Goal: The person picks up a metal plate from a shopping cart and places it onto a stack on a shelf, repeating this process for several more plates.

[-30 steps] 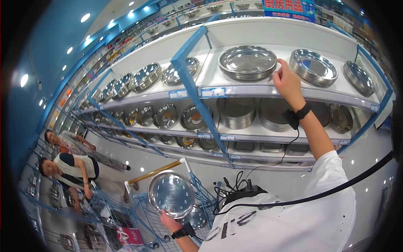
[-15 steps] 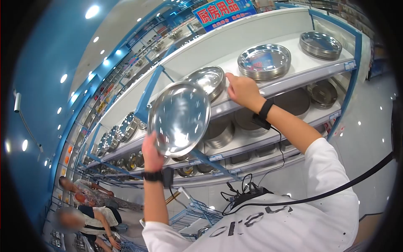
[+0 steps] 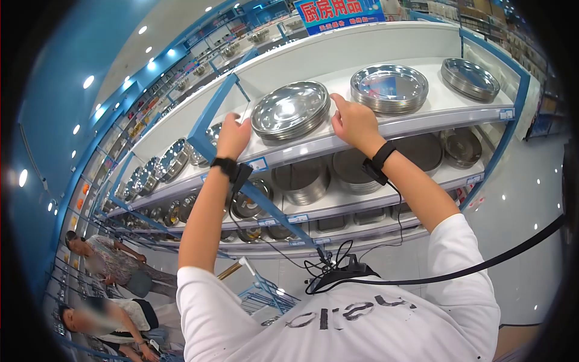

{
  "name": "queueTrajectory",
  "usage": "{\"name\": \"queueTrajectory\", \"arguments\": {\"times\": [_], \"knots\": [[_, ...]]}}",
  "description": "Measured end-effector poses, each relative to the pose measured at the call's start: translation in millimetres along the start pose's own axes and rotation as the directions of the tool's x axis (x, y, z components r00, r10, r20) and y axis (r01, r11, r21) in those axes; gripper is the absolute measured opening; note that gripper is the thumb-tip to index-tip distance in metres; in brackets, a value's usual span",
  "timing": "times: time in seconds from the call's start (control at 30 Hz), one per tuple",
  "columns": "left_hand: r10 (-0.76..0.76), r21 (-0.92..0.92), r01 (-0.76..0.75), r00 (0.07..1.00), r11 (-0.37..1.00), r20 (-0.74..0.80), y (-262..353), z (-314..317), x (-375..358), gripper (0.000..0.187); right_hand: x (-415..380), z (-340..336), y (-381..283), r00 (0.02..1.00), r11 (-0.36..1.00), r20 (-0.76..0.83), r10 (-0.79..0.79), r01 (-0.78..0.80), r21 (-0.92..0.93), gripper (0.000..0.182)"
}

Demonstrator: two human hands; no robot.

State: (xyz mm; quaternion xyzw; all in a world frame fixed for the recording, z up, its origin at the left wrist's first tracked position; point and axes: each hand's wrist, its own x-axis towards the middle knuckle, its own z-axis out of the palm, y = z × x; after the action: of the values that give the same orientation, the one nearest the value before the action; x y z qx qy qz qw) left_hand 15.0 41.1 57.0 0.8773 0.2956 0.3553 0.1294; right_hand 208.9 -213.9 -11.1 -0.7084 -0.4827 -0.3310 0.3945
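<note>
A stack of round, shiny steel plates (image 3: 291, 111) sits on the top shelf, between my two hands. My left hand (image 3: 234, 137) is just left of the stack, empty, thumb and fingers apart, close to the blue shelf post. On the other side, my right hand (image 3: 357, 123) hovers near the stack's right rim, its index finger pointing up and nothing in its grasp. Right of that hand lies another stack of steel plates (image 3: 389, 89). A smaller stack of steel dishes (image 3: 470, 78) rests at the shelf's far right end.
Lower shelves hold more metal pans (image 3: 300, 181) and trays. A blue post (image 3: 211, 117) divides the shelving. Below me is a blue wire cart (image 3: 268, 292). Two people (image 3: 111, 323) stand at the lower left. Black cables (image 3: 338, 259) hang at my chest.
The plate that was in my left hand is now on the stack, and that hand has let go and sits higher. My right hand stays near the stack's right side.
</note>
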Motion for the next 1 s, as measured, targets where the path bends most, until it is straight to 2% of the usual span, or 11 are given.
{"name": "queueTrajectory", "arguments": {"times": [0.1, 0.17, 0.27, 0.37, 0.43, 0.5, 0.57, 0.7, 0.83, 0.97, 1.0], "knots": [[0.005, -0.376, 0.028, 0.996, 0.926, 0.086, 2.2, -34.6, -70.8, 0.031, -1.6, 2.4, -1.3, 1.000, 1.000, -0.005, -0.025, 0.025, -0.004, 0.043], [-0.096, -0.516, 0.196, 0.972, 0.834, 0.214, 6.5, -66.4, -131.5, 0.021, -0.1, 0.5, -3.6, 0.999, 0.999, -0.005, -0.040, 0.040, -0.016, 0.044], [-0.313, -0.614, 0.372, 0.927, 0.696, 0.207, -40.8, -81.0, -229.1, 0.017, 0.9, -2.7, -6.8, 1.000, 1.000, 0.025, 0.008, -0.009, 0.019, 0.041], [-0.732, -0.603, 0.639, 0.669, 0.477, 0.129, -138.8, -75.8, -339.6, 0.018, 1.5, 3.3, -6.5, 1.000, 0.996, 0.024, 0.015, -0.012, -0.086, 0.040], [-0.847, -0.600, 0.695, 0.528, 0.396, 0.052, -212.5, -67.7, -418.6, 0.020, 1.2, 9.2, -3.6, 1.000, 0.998, 0.013, 0.018, -0.018, -0.057, 0.037], [-0.966, -0.588, 0.788, 0.256, 0.184, 0.041, -253.8, -63.5, -494.7, 0.029, 0.8, 12.9, -1.7, 1.000, 0.999, 0.022, 0.004, -0.003, -0.050, 0.037], [-0.976, -0.585, 0.802, 0.203, 0.122, 0.075, -296.6, -43.7, -557.4, 0.033, 2.4, 11.1, -7.0, 0.997, 0.997, 0.049, 0.059, -0.057, -0.048, 0.036], [-0.935, -0.651, 0.701, -0.069, -0.293, 0.348, -330.4, 7.8, -606.1, 0.036, 0.4, 12.9, -7.4, 0.999, 0.999, 0.012, 0.041, -0.040, -0.016, 0.035], [-0.898, -0.643, 0.673, -0.073, -0.366, 0.434, -328.4, 52.0, -608.4, 0.033, -0.4, 10.8, -9.5, 0.994, 0.997, 0.076, 0.074, -0.075, 0.007, 0.037], [-0.921, -0.649, 0.749, 0.150, -0.132, 0.360, -324.2, 68.6, -611.6, 0.036, 0.6, 10.5, -11.8, 0.996, 0.997, 0.058, 0.073, -0.073, -0.007, 0.035], [-0.908, -0.705, 0.646, 0.045, -0.292, 0.417, -328.1, 65.1, -608.1, 0.041, 1.0, 11.0, -12.6, 0.998, 0.999, 0.037, 0.054, -0.054, -0.004, 0.033]]}}
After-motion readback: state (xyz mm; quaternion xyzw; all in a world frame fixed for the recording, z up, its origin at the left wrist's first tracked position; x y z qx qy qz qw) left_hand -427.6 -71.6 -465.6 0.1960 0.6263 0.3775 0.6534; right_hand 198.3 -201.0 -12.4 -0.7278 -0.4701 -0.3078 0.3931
